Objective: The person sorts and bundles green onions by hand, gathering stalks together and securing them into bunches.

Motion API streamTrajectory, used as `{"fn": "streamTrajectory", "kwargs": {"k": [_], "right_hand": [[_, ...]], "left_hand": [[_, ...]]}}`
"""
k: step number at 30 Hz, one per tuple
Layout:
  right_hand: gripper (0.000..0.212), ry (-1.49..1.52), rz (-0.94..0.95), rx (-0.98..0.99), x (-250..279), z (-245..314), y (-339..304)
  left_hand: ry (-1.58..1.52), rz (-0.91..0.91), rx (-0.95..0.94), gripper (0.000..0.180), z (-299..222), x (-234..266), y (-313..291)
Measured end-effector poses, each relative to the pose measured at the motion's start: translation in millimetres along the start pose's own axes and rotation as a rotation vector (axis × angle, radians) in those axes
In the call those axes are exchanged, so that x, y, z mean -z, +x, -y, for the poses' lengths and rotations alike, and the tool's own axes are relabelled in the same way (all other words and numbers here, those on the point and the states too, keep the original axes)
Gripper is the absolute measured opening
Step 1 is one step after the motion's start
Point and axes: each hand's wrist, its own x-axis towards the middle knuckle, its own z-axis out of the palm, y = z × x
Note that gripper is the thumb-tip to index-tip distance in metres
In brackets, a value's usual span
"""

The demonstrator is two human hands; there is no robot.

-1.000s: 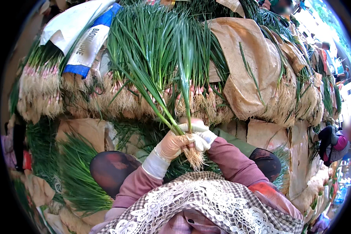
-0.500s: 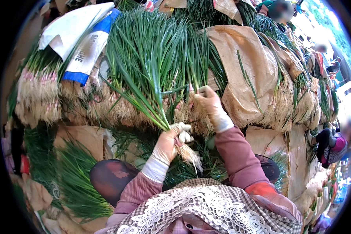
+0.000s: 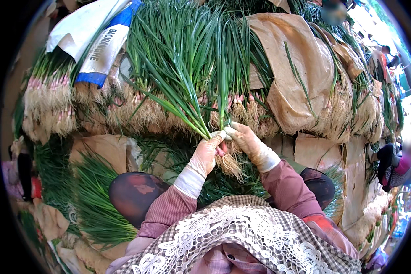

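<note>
Garlic stalks [image 3: 199,124] are meeting mid-scene: the left hand [image 3: 205,153] is gripping several, already bunched; the right hand [image 3: 247,139] is apparently pinching another stalk [image 3: 222,109] beside them; a far row of plants [image 3: 169,50] is lying seemingly ungathered.

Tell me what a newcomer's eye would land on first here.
Probably the broad bank of green-leaved plants across the upper middle, pale roots hanging below. Just beneath its centre, the gloved left hand grips a small bunch, with the gloved right hand close against it. White lace also stands out at the bottom.
</note>
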Motion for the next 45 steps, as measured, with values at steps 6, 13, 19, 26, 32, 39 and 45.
{"fn": "streamTrajectory", "kwargs": {"k": [6, 13, 19, 26, 32, 39, 45], "right_hand": [[0.024, -1.161, -0.714, -0.107, 33, 71, 23], [0.056, -0.676, -0.136, -0.196, 14, 40, -12], [0.045, -0.407, -0.345, -0.19, -11, 23, -16], [0.049, 0.935, -0.022, -0.064, -42, 44, 17], [0.029, 0.537, -0.183, -0.238, -24, 5, 42], [0.022, -0.046, -0.764, 0.111, 47, -20, 15], [0.06, -1.183, 0.754, -0.724, 17, -17, -35]], "left_hand": [[-0.162, 0.17, -0.209, 0.028, -36, -1, -22], [-0.312, 0.143, -0.129, 0.029, -32, 1, -19], [-0.121, 0.137, -0.16, 0.029, -30, 0, -25], [0.012, 0.3, -0.167, 0.026, -26, -13, -34], [0.149, 0.225, -0.181, 0.021, -17, -10, -31], [0.084, -0.006, -0.128, 0.021, -19, -18, -32], [0.037, 0.059, -0.389, 0.021, -38, -18, -41]]}}
